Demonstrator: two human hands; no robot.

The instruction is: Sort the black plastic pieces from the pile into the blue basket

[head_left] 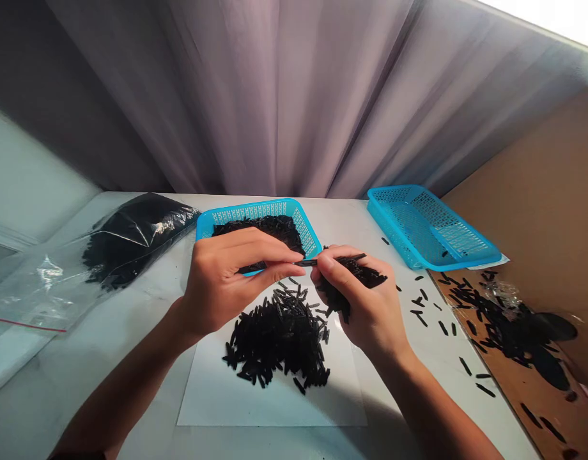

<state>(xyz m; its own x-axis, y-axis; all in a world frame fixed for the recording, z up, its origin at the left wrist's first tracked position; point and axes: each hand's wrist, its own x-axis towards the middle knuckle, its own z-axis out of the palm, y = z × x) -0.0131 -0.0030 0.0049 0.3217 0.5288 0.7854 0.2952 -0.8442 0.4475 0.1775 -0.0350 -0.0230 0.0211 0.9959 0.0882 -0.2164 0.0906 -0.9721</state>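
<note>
Between thumb and fingertips my left hand point(231, 275) pinches one end of a thin black strip point(305, 262). The strip's other end meets the thumb of my right hand point(365, 300), whose fingers are wrapped round a bunch of short black strips point(351, 281). Below both hands, a heap of similar black strips point(277, 338) lies on a white sheet point(270, 409). Behind my left hand stands a blue basket point(255, 207) holding many more black strips, partly hidden by that hand. What the strips are made of, I cannot tell.
A clear plastic bag point(45, 281) of black strips lies at the left. At the back right is a second blue basket point(433, 227). Stray strips point(418, 313) lie on the right of the white table point(217, 444) and on brown board point(500, 383). A grey curtain point(275, 96) hangs behind.
</note>
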